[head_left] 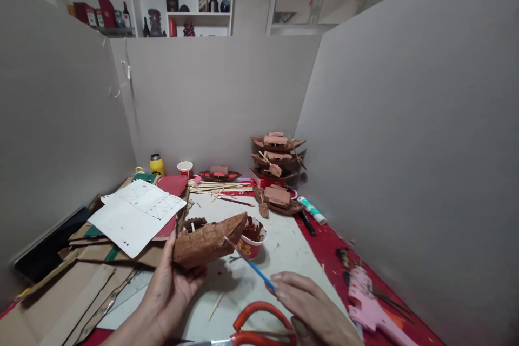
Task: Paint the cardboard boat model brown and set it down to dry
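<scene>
My left hand (178, 286) grips a brown model boat (206, 240) from below, tilted with its pointed end up to the right. A blue-handled paintbrush (257, 271) is pinched in my right hand (308, 303), and its tip touches the boat's side near the pointed end. Just behind the boat stands a red paper cup (253, 248) with brown paint on its inner wall. Red-handled scissors (263, 308) lie below the brush, partly hidden by my right hand.
Several finished model boats (278, 143) are stacked at the back right; another boat (219, 173) stands at the back. Cardboard sheets (52, 292) and a drawing (138, 216) cover the left. A pink glue gun (365, 297) lies right. Grey partitions (219, 92) enclose the table.
</scene>
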Motion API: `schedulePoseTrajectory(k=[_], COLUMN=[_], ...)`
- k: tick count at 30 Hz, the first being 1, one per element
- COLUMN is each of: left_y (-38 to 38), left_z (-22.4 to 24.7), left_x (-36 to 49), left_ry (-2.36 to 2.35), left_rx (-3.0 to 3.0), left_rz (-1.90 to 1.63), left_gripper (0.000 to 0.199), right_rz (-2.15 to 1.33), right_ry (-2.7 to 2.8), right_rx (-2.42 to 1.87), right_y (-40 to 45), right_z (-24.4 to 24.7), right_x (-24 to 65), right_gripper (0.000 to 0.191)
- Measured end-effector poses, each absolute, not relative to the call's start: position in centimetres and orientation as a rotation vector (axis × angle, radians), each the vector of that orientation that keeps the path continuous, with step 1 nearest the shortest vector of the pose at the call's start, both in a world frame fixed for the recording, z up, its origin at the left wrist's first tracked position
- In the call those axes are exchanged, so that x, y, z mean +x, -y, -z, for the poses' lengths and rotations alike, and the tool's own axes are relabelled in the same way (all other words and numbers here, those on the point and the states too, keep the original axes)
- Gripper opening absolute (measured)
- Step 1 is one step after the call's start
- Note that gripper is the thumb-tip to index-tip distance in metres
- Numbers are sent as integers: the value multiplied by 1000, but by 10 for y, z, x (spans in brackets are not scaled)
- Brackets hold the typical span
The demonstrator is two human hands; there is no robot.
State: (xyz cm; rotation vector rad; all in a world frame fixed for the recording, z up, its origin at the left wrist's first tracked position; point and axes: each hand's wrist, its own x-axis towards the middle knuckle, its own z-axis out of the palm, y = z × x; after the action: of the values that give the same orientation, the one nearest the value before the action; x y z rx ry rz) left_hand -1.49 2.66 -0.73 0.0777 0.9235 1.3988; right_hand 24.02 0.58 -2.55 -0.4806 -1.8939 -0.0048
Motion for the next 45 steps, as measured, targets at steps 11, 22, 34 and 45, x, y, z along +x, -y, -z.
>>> schedulePoseTrajectory(k=[11,22,34,45], left_y=[-18,-13,-12,-10], left_z=[0,3,8,10], left_x=[-9,-2,-2,-2], left_ry=[-917,-874,-906,-893], left_rx=[161,188,252,374], left_rz=[-1459,-1450,-1536,-1623], left_gripper=[39,36,26,34], right_rz=[3,4,18,10], right_ry=[1680,2025,1912,1764], right_rx=[-568,-212,-449,-590], right_y=[2,-4,6,11], right_z=[33,21,26,29], right_x=[247,212,221,222], right_gripper=[36,41,38,32])
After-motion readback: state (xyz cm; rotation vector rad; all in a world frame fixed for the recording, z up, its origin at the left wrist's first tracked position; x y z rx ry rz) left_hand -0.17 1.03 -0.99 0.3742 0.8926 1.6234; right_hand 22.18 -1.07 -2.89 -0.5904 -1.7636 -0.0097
